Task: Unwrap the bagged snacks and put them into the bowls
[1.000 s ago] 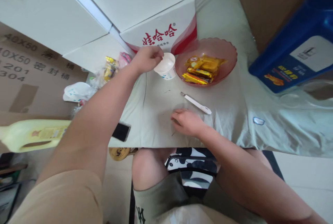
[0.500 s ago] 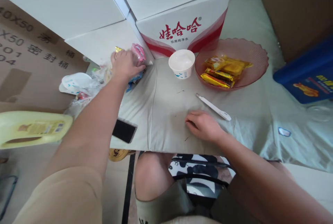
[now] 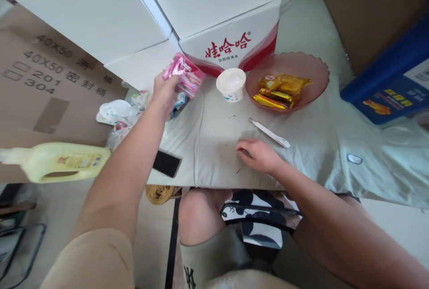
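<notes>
Your left hand (image 3: 166,92) pinches a pink snack packet (image 3: 186,74) by its near end, fingers pressed together around it; the packet is lifted clear of the counter (image 3: 214,146), tilted, up at the far left just in front of the white carton with red lettering (image 3: 234,43); below it lies a heap of wrapped snacks (image 3: 140,101). Your right hand (image 3: 259,157) rests palm down on the grey cloth near the front edge, fingers loosely bent and close together; a slim white tool (image 3: 269,132) lies just beyond it. A white paper cup (image 3: 231,84) stands upright beside a pink bowl (image 3: 315,67) of yellow snack bars (image 3: 279,90); a black phone (image 3: 166,163) lies at the left edge.
</notes>
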Demonstrator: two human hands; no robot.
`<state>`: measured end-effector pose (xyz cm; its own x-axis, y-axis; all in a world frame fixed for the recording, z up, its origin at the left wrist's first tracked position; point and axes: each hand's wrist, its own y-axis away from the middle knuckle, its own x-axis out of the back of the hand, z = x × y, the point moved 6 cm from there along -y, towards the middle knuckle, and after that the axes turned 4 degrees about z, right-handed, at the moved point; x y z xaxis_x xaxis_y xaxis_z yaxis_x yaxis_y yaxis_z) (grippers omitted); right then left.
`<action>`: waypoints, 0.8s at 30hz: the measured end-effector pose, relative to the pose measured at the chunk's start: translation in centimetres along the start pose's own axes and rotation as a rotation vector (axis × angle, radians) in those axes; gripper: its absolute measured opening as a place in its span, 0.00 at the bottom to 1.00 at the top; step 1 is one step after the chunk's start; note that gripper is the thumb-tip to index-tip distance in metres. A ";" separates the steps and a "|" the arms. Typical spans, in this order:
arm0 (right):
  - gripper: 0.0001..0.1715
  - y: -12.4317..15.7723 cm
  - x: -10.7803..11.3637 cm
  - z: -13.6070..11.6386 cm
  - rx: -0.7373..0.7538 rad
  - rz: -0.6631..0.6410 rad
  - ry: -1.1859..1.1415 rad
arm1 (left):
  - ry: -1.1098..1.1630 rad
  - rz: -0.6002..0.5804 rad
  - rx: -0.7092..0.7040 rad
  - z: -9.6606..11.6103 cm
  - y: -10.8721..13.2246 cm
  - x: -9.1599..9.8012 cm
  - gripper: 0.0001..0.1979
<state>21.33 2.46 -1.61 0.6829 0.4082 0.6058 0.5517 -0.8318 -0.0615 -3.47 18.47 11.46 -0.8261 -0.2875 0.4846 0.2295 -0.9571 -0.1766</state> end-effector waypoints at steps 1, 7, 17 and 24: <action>0.11 0.2 0.3 0.1 -0.028 0.055 -0.105 | 0.255 -0.046 0.103 0.1 1.7 -0.8 0.11; 0.36 1.8 3.0 0.1 0.071 0.379 -0.584 | 0.809 -0.301 0.376 -0.9 15.1 -9.4 0.22; 0.34 4.2 5.2 1.0 -0.047 0.637 0.177 | 0.929 -0.473 0.378 -2.0 21.1 -17.5 0.37; 0.20 2.8 5.5 1.4 -0.052 0.520 0.271 | 0.725 -0.356 0.375 -5.4 18.1 -14.9 0.33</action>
<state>27.33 2.87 0.48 0.7072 -0.1632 0.6879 0.1481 -0.9172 -0.3699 10.18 5.56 -3.58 -0.9740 0.0004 -0.2265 -0.0549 -0.9706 0.2343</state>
